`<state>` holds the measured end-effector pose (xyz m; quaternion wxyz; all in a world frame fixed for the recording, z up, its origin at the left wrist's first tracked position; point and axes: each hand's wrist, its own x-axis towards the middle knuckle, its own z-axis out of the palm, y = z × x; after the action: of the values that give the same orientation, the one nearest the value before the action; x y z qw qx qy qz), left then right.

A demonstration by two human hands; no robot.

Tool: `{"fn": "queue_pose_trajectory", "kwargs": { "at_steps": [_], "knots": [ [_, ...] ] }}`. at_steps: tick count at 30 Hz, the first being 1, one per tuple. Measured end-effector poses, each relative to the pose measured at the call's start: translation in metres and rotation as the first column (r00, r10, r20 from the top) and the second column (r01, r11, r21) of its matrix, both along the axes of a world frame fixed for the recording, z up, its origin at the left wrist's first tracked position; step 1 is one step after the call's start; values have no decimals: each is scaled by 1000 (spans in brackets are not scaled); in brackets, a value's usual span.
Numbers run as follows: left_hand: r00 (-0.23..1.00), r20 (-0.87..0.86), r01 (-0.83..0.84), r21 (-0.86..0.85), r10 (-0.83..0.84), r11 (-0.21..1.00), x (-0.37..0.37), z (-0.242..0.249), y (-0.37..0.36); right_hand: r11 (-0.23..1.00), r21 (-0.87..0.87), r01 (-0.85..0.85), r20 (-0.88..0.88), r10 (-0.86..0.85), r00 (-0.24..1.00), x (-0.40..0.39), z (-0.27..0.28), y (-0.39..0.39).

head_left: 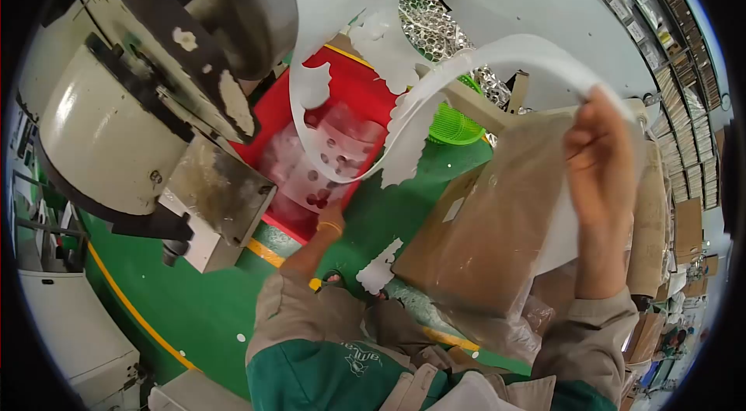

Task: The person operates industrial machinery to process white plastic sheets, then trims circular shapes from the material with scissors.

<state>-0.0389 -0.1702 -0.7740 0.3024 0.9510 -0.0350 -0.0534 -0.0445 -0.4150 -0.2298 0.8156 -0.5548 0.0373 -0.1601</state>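
My right hand (594, 154) is raised at the right, its fingers closed on the edge of a long, curved white strip (497, 50). The strip arcs left and loops down over a red bin (291, 85), with ragged white sheet pieces hanging beside it. My left hand (332, 217) reaches down to the bin's near edge, close to translucent sheets (334, 147) with round holes inside the bin. Its fingers are mostly hidden behind the bin edge and the sheets, so its grip cannot be made out.
A large machine (109, 123) stands at the left. A plastic-covered cardboard box (482, 232) is at the right. Behind are a green basket (454, 125) and a pile of silvery perforated scrap (439, 26). A torn white piece (379, 267) lies on the green floor near my feet.
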Motion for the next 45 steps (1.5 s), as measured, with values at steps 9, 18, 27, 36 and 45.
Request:
{"fn": "queue_pose_trajectory", "kwargs": {
  "at_steps": [9,18,27,36,45],
  "knots": [
    [865,-469,157,-83,-178,984,-94,67,-87,996,-25,-89,-740,42,671,-15,-195,65],
    [805,-485,-413,-44,342,910,-200,164,72,663,124,-738,-756,545,362,-112,-199,16],
    [118,284,-758,-593,952,271,-154,375,273,684,-490,-541,-616,167,770,-152,-119,-3],
    [198,557,-546,-620,806,563,32,528,338,354,-725,-591,-505,310,806,-116,-97,12],
    [12,557,-464,-732,830,498,65,510,380,38,-998,-56,-64,-271,960,-79,-87,-56]
  ]
}}
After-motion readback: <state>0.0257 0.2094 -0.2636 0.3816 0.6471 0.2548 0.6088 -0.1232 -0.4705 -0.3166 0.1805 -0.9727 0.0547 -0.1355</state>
